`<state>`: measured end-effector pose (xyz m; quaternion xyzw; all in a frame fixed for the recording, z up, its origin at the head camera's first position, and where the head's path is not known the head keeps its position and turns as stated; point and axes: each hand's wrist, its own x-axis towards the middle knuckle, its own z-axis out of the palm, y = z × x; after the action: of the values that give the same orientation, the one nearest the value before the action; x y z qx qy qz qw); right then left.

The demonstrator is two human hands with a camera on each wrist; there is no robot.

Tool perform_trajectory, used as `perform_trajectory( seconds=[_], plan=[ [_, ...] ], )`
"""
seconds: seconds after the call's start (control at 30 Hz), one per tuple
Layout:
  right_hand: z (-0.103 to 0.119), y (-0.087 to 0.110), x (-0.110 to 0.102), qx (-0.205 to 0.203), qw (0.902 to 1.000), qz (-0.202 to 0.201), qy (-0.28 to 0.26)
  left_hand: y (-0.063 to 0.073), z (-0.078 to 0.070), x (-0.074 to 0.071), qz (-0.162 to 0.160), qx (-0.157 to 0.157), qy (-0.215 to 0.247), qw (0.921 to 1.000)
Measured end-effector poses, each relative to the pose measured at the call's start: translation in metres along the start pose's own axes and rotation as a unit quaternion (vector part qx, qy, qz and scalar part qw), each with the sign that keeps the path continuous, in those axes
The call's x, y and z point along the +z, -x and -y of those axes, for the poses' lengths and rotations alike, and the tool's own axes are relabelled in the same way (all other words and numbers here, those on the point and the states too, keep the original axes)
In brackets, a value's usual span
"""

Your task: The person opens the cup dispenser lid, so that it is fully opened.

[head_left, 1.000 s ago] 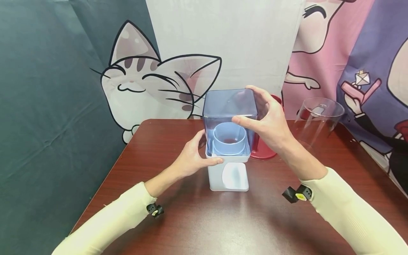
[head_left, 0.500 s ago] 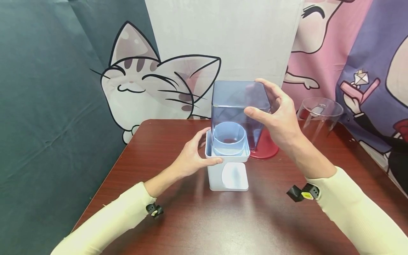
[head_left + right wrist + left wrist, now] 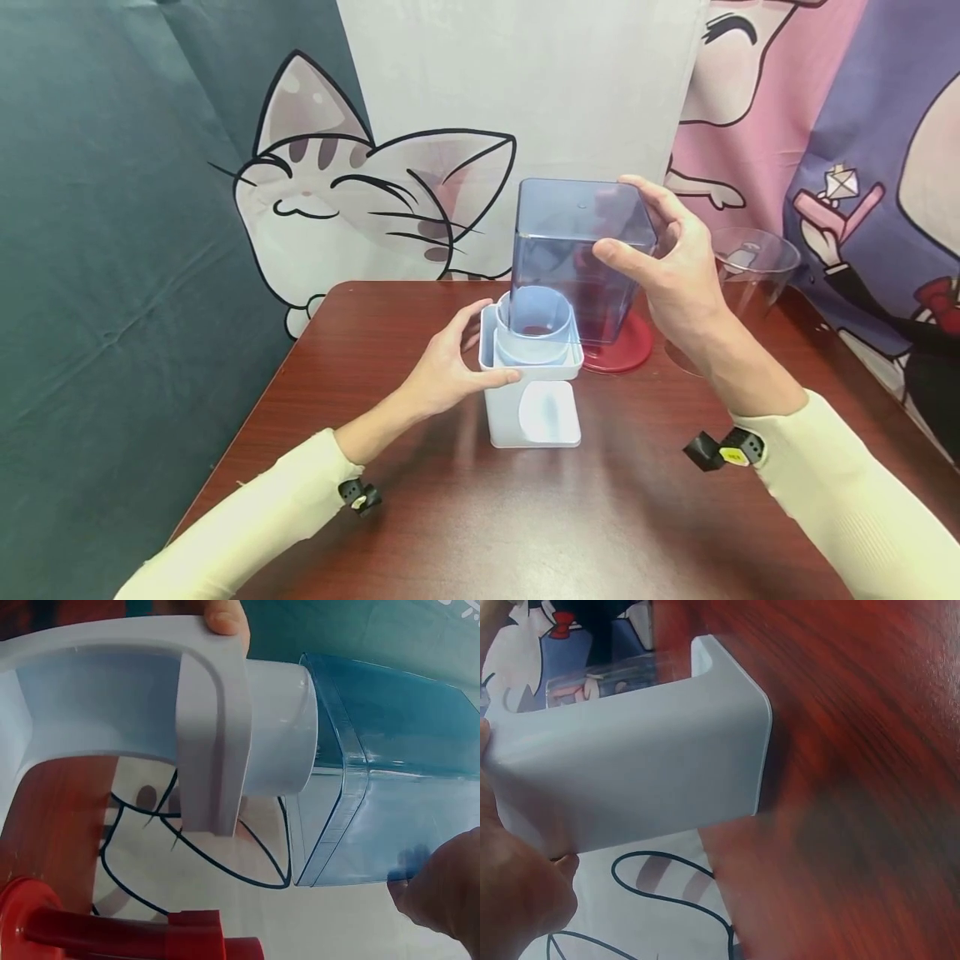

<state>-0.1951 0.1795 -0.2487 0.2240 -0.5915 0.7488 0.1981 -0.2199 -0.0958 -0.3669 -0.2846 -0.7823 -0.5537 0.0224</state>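
A white dispenser base (image 3: 507, 415) with a scooped tray at its front stands upright on the table. From its square top rises a round collar (image 3: 534, 348). My left hand (image 3: 448, 371) grips the base's upper rim, thumb along the front and fingers at the far side. My right hand (image 3: 671, 258) holds a see-through blue square container (image 3: 573, 208) by its right side, thumb on the near face. The container is up and to the right of the base, overlapping the collar in the head view. In the right wrist view, its open end (image 3: 330, 795) is close beside the collar.
A red stand (image 3: 630, 346) with a round foot is behind the container, partly hidden. To its right stands a clear cylinder (image 3: 757, 271), partly behind my right hand. The brown table (image 3: 360, 375) meets a printed cloth backdrop (image 3: 585, 92) at the back.
My right hand has lifted the blue container off the white base, moving it up and to the right. My left hand stays on the base's rim.
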Motion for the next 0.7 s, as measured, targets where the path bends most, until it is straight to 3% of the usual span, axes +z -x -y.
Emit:
perform_trajectory(
  seconds=[0.27,0.7],
  plan=[
    [-0.006,-0.004,-0.005,-0.006,0.9991,-0.009,-0.041,0.008,-0.002,-0.012,-0.008,-0.014,0.009,0.9998],
    [-0.012,-0.006,-0.01,-0.013,0.9983,-0.011,-0.056,0.024,-0.002,-0.047,-0.031,-0.01,-0.034,0.9989]
  ],
)
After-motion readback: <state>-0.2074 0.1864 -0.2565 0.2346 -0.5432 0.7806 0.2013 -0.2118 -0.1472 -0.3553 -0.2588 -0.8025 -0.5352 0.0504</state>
